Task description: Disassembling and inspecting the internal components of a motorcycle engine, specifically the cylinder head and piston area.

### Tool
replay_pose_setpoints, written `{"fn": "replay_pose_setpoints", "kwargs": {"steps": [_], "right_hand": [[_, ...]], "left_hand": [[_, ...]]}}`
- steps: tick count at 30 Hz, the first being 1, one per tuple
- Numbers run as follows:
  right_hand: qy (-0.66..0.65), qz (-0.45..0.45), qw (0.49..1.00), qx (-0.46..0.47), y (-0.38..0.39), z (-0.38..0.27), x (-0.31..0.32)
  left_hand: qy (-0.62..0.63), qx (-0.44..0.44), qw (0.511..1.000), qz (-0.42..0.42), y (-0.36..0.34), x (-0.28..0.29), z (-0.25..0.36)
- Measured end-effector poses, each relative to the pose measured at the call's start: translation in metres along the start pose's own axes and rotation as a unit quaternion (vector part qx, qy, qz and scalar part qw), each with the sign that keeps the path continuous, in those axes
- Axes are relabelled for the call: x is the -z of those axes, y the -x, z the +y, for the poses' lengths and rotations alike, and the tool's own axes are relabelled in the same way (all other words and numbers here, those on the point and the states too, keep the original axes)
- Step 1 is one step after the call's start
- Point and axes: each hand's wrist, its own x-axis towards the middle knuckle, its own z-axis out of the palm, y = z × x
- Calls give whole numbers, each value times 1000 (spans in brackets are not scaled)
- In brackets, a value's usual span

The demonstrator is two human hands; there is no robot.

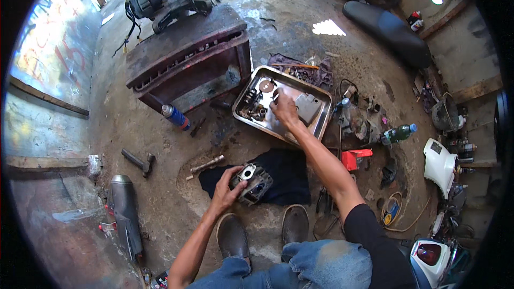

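Note:
My left hand (227, 188) is wrapped round the side of a grey metal engine cylinder head (258, 184), with a round opening on its top. It rests on a dark cloth (292, 174) spread on the floor before my shoes. My right hand (285, 109) reaches into a shallow steel tray (324, 128), fingers pinched together. What they hold, if anything, is too small to make out. Beside those fingers in the tray lie a round toothed disc (266, 86), a cluster of small dark metal parts (250, 104) and a flat grey metal cover (309, 107).
Left of the tray stand a dark red wooden bench (187, 48) and a blue spray can (175, 117). A hammer (139, 162) and an exhaust muffler (126, 214) lie at left. Rightward are a green bottle (399, 134), a red box (355, 158) and a motorcycle seat (386, 32).

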Motion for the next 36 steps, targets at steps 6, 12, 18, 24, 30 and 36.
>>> {"fn": "replay_pose_setpoints", "kwargs": {"steps": [6, 12, 18, 24, 30, 36], "right_hand": [[-411, 6, 902, -129, 113, -35, 92], [-502, -115, 821, -244, 239, -80, 108], [-609, -226, 727, -222, 281, -79, 75], [-576, -259, 746, -212, 275, -88, 60], [-554, -232, 772, -210, 272, -79, 55], [-513, -198, 812, -196, 267, -91, 39]], "left_hand": [[39, 37, 998, -12, -6, -7, 10], [78, 21, 997, 20, -4, -8, 2], [150, 71, 986, 1, 1, 7, -13], [184, 77, 980, 2, 3, 10, -33], [176, 83, 981, 11, -6, 15, -40], [232, 101, 967, 3, -6, 14, -31]]}}
